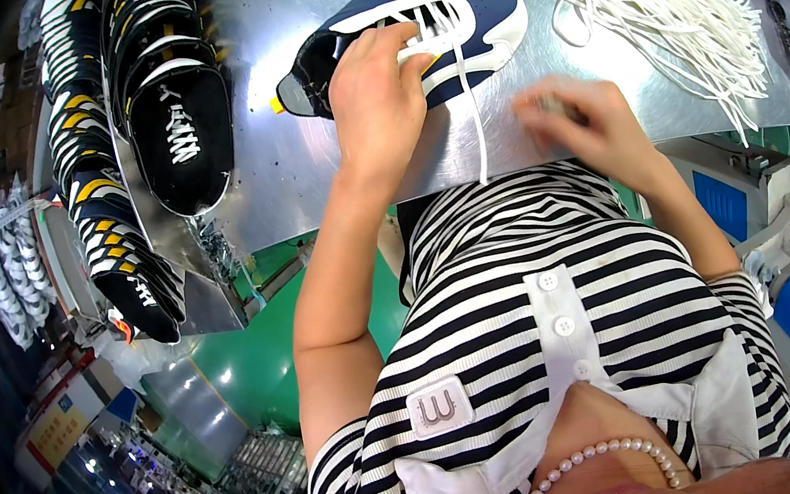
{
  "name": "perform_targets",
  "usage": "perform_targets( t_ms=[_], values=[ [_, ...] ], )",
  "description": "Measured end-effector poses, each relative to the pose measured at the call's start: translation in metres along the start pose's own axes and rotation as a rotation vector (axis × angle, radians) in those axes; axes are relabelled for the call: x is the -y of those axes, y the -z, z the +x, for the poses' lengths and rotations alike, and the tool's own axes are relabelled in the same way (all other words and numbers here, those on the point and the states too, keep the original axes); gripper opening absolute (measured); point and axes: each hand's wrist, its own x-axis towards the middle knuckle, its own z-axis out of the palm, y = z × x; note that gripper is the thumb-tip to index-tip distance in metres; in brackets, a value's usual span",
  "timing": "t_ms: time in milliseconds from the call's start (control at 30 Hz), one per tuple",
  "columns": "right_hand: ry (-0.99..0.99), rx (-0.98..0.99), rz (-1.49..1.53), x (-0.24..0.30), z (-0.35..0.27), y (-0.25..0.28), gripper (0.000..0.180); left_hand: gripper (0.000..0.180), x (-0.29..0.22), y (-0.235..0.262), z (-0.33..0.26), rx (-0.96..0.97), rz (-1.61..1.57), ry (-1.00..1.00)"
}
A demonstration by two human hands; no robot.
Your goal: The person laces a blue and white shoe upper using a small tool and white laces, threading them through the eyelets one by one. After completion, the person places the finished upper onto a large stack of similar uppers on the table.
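Note:
A navy and white sneaker upper [499, 15] lies on the metal table, its toe to the right and its dark open heel to the left. White lace crosses its eyelets, and one loose lace end [476, 124] hangs from it toward the table's near edge. My left hand [377, 83] is closed on the shoe at its throat, with the fingers bent over the opening; the fingertips are partly hidden. To the right of the shoe, apart from it, my right hand [589, 119] is smeared by motion. Whether that hand holds anything cannot be made out.
A heap of loose white laces [664, 7] spreads over the table's far right. On the left, a row of nested dark shoe uppers [181, 141] lies along the table, and another stack [101, 202] runs beside it. The metal tabletop [285, 182] ends just before my body.

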Motion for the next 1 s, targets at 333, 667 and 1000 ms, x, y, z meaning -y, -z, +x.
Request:
perform_targets(
  t_ms=[333, 667, 1000],
  values=[
    [-0.245, -0.118, 0.454, -0.001, 0.049, -0.024, 0.022, 0.025, -0.041, 0.020, -0.005, -0.086, -0.118, -0.107],
    [-0.098, -0.031, 0.218, 0.011, 0.038, -0.009, 0.013, 0.024, -0.012, 0.014, -0.003, 0.391, 0.169, 0.097],
    [0.127, -0.271, 0.006, -0.025, 0.076, -0.023, 0.019, 0.027, 0.002, 0.007, -0.001, 0.429, -0.266, 0.249]
  ],
)
